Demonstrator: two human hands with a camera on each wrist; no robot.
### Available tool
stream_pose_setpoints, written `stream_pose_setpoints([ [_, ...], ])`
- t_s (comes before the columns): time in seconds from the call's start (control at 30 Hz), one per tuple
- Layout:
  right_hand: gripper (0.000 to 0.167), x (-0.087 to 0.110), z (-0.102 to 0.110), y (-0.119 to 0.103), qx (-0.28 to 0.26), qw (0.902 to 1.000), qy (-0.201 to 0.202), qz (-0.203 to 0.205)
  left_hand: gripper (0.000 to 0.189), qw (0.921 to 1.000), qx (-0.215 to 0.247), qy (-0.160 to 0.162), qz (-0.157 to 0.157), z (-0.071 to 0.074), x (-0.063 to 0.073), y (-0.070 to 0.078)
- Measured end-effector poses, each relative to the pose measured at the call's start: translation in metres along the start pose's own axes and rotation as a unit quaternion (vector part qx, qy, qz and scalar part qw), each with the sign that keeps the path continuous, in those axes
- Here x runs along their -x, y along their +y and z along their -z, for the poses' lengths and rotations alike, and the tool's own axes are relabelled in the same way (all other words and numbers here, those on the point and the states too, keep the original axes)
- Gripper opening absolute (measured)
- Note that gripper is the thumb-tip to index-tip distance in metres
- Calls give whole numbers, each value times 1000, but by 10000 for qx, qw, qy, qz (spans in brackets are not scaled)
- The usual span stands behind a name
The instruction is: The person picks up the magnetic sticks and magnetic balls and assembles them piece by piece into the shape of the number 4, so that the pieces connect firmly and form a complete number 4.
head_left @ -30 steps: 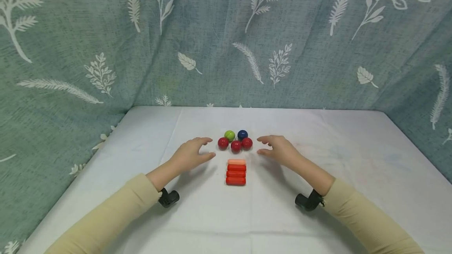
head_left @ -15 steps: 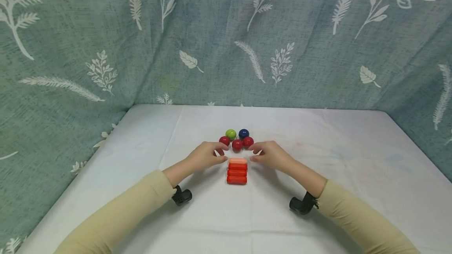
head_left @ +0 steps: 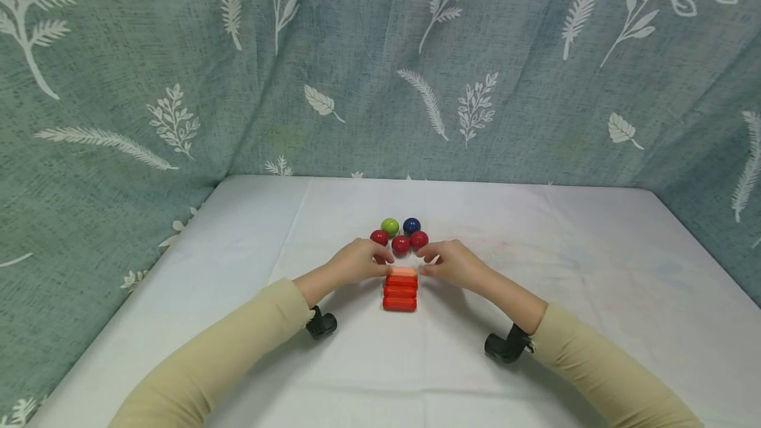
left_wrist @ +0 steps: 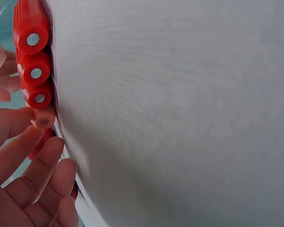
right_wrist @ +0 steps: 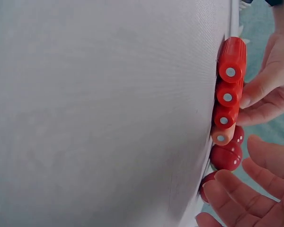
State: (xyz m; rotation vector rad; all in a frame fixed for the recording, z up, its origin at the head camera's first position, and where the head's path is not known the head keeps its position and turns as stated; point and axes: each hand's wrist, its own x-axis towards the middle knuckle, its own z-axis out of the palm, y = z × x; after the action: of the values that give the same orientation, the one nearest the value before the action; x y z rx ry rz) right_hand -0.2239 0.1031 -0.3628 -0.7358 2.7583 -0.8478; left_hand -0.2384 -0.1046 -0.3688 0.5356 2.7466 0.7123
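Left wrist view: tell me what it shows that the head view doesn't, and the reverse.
Only left wrist: silver discs in the near ends of the three red rods.
Only head: the green ball, tan sleeves and black wrist cameras.
Both: those rods, the peach-orange rod, left hand, right hand, white tablecloth and red balls.

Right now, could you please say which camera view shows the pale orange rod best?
The head view, since it shows most of the length of the pale orange rod. The left wrist view mainly shows one end, near the left hand; the right wrist view mainly shows the opposite end, uncovered.
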Motion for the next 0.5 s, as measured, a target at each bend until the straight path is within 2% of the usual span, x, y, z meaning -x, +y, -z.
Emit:
stream_pose_setpoints([
  [0.5,20,-10,-5,-2,58,9999,-95,-37,14,9997,-224,42,24,-2,-6,4],
])
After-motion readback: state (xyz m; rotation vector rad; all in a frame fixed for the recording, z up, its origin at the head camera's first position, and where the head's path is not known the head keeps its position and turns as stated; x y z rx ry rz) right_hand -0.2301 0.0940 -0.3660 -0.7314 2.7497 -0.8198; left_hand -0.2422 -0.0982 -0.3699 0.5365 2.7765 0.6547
